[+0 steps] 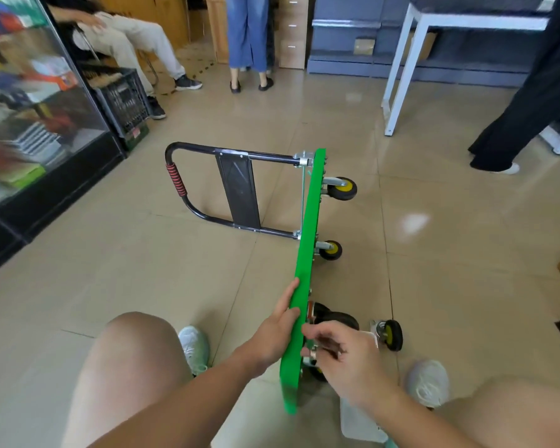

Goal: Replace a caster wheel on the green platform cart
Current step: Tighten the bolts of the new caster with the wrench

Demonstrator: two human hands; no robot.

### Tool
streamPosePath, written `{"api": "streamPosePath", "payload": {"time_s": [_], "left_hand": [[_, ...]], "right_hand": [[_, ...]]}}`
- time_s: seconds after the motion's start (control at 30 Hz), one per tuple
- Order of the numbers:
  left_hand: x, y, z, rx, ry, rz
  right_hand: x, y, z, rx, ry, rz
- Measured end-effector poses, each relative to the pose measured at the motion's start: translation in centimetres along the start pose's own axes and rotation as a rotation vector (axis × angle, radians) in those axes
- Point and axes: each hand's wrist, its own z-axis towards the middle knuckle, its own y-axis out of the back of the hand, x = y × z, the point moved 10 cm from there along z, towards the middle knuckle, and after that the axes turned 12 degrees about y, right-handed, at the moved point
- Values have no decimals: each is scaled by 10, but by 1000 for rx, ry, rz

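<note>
The green platform cart point(307, 234) stands on its long edge on the floor, its black handle point(188, 176) folded out to the left. Two yellow-hub casters point(341, 188) point(332, 250) stick out at its far end. My left hand point(280, 324) lies flat against the deck's top side with straight fingers, steadying it. My right hand point(340, 354) is on the underside at the near end, fingers curled around a small metal part beside a black caster point(337, 318). A loose caster point(390, 334) lies on the floor just right of it.
A glass display cabinet point(29, 124) and a black crate point(123, 101) stand at the left. A white table frame point(401, 76) is at the back right. Three people are at the back and right. A white tray point(359, 421) lies by my right foot.
</note>
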Motion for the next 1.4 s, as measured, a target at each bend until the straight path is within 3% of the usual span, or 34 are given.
{"api": "streamPosePath", "payload": {"time_s": [0.27, 0.53, 0.7, 1.03, 1.4], "left_hand": [[8, -2, -13, 0, -15, 40], [7, -4, -14, -8, -29, 59], [12, -9, -9, -8, -4, 14], [16, -11, -21, -7, -91, 145], [27, -17, -30, 8, -118, 211]], "right_hand": [[2, -15, -9, 58, -7, -70], [-1, -7, -5, -51, -82, -35], [-4, -11, -9, -12, -88, -18], [-16, -9, -25, -102, -126, 94], [0, -10, -26, -82, -48, 60]]}}
